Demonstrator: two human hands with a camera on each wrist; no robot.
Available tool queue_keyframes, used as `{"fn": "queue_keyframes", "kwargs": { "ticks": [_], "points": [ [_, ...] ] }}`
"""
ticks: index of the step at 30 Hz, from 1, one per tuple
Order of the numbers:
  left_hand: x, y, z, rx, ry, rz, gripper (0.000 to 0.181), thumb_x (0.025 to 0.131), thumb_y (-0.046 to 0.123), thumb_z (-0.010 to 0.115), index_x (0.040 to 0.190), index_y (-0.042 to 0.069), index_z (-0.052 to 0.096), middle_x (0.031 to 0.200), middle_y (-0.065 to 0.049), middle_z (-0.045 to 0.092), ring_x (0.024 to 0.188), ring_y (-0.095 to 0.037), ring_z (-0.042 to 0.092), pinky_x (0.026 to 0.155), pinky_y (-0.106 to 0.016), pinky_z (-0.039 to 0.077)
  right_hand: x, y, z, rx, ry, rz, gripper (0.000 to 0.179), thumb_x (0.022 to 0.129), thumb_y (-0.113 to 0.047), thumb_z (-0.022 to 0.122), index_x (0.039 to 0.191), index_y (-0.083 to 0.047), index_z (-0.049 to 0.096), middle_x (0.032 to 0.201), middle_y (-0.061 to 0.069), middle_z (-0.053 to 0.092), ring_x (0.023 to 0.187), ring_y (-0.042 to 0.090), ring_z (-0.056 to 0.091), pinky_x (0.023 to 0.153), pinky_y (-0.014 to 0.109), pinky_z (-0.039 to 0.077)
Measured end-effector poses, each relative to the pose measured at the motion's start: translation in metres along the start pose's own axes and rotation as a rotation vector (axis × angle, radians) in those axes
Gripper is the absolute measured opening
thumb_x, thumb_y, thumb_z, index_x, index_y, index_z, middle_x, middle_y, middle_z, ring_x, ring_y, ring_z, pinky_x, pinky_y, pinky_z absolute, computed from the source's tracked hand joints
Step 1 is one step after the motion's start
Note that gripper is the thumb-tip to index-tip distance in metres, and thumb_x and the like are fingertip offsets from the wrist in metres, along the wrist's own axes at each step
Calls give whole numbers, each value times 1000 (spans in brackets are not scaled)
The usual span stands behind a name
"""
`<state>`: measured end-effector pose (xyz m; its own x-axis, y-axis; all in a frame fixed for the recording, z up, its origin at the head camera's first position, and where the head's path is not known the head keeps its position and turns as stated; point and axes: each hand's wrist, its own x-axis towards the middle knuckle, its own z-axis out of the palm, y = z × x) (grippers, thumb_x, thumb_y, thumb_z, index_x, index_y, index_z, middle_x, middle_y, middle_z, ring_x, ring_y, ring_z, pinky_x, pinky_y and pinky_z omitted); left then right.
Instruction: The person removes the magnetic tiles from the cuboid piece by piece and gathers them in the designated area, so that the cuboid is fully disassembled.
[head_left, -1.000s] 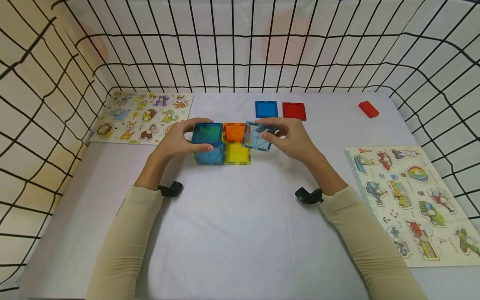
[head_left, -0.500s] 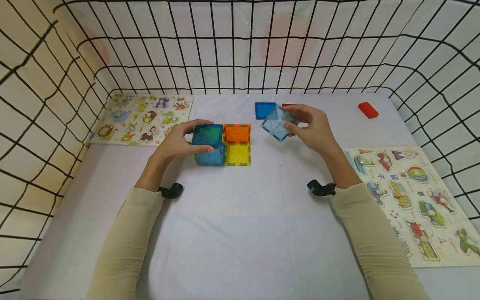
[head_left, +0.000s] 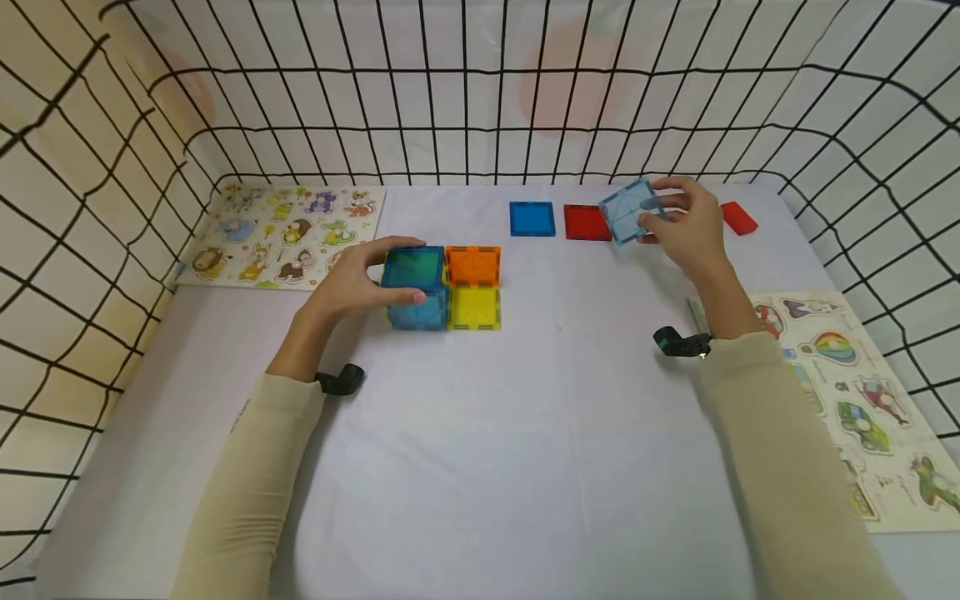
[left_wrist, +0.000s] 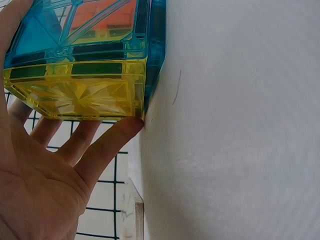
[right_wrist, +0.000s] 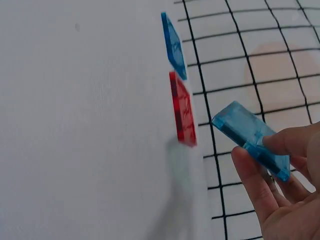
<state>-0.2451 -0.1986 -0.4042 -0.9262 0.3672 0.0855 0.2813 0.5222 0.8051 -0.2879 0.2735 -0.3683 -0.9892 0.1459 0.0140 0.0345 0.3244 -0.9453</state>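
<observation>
Brace translucent blue-and-yellow plastic box (head_left: 420,268) lightly in spread-fingered left hand (head_left: 350,282); level light-blue square plastic tile (head_left: 624,212), pinched in right hand (head_left: 693,227).

The cube (head_left: 416,273) and pale tile (head_left: 626,208) are smooth, see-through, glossy plastic (the cube's yellow side (left_wrist: 75,92) glints in facets). The red block (head_left: 740,218) looks like opaque plastic. The cloth (head_left: 487,433) is matt, the sleeves (head_left: 255,475) matt fabric, the grid (head_left: 466,129) dark wire.

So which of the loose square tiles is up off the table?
The pale blue tile, pinched in the right hand; the red tile and the darker blue tile lie flat on the table.
</observation>
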Motion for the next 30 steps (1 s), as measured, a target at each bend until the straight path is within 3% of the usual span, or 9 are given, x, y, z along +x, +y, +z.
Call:
{"fn": "queue_keyframes", "kwargs": {
  "ticks": [7, 13, 17, 20, 22, 24, 27, 30],
  "points": [
    [0, 0, -1, -7, 0, 6, 67, 76, 45, 89, 137, 38, 63, 144, 1, 62, 135, -33, 52, 109, -59, 47, 16, 14, -15, 4, 64, 99, 53, 94, -8, 72, 143, -17, 54, 117, -2, 58, 88, 10, 62, 68, 25, 62],
    [1, 0, 0, -16, -5, 1, 67, 76, 44, 89, 138, 36, 63, 144, 1, 62, 135, -33, 52, 110, -59, 46, 27, 26, -15, -41, 103, 184, 55, 94, -12, 74, 144, -13, 54, 108, -4, 56, 77, 8, 69, 69, 25, 62],
    [2, -1, 1, -28, -9, 6, 67, 77, 42, 89, 138, 35, 63, 144, 1, 62, 135, -33, 52, 110, -59, 47, 34, 33, -14, -170, 120, 263, 58, 94, -25, 75, 146, -12, 53, 106, -3, 57, 67, 5, 72, 68, 16, 59],
    [2, -2, 2, -36, -9, 6, 66, 77, 41, 89, 138, 36, 63, 144, 1, 62, 135, -33, 52, 109, -59, 47, 36, 38, -13, -332, 124, 284, 60, 94, -38, 73, 145, -11, 54, 123, 7, 57, 82, 3, 67, 69, 14, 53],
    [2, -1, 2, -41, -8, 3, 66, 77, 42, 89, 137, 36, 63, 145, 1, 61, 135, -33, 52, 109, -58, 47, 35, 40, -12, -423, 119, 279, 60, 95, -43, 71, 142, -8, 56, 137, 15, 52, 105, 14, 59, 73, 18, 50],
    [1, -1, 2, -46, -11, 1, 66, 77, 42, 90, 138, 37, 63, 146, 2, 60, 135, -33, 51, 110, -58, 47, 35, 42, -11, -486, 112, 263, 58, 96, -43, 68, 138, -5, 59, 145, 21, 46, 118, 22, 50, 79, 25, 49],
    [1, -1, 2, -51, -18, 1, 67, 77, 43, 90, 138, 37, 63, 147, 3, 60, 135, -32, 51, 110, -58, 47, 33, 43, -8, -519, 107, 248, 54, 97, -41, 66, 134, -1, 61, 147, 23, 44, 133, 33, 43, 91, 35, 50],
    [1, -1, 2, -54, -19, 3, 68, 76, 43, 90, 138, 37, 63, 146, 3, 60, 135, -32, 51, 109, -59, 47, 32, 42, -4, -521, 101, 245, 54, 99, -40, 64, 135, 0, 60, 150, 24, 41, 138, 35, 40, 102, 42, 49]
  ]
}}
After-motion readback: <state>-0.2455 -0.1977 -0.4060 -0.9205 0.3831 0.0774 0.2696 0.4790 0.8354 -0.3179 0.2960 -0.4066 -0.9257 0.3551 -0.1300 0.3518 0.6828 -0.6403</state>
